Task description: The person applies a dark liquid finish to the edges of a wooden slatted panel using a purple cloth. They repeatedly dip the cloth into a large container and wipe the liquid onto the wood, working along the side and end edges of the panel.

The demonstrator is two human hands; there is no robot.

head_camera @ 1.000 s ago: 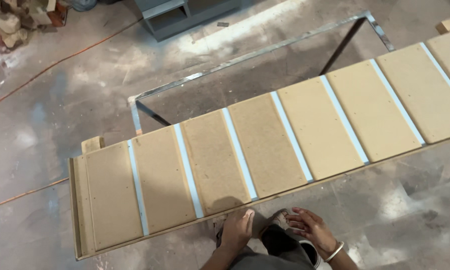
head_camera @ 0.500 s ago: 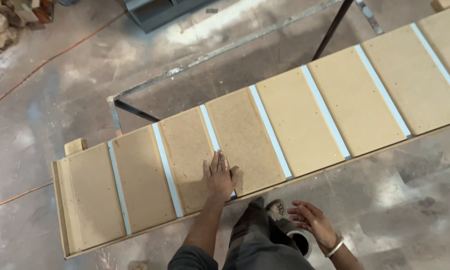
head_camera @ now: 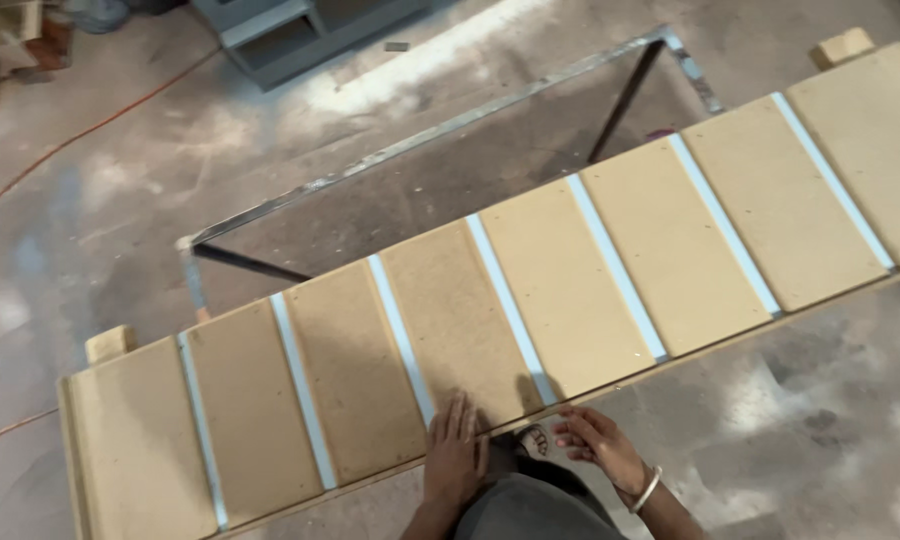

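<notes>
Left hand [head_camera: 457,452] flat on slatted panel [head_camera: 530,310]; right hand [head_camera: 598,448] at edge.

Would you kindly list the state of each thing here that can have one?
Slatted board: lying flat, tilted across the view.
Left hand: open, flat on the board's near edge.
Right hand: open, fingers at the board's edge.
Metal frame: standing behind the board.

I see my left hand [head_camera: 456,452] lying flat on the near edge of a slatted brown panel [head_camera: 530,310]; my right hand [head_camera: 598,448] curls just beside it, above dusty floor [head_camera: 120,190].
</notes>
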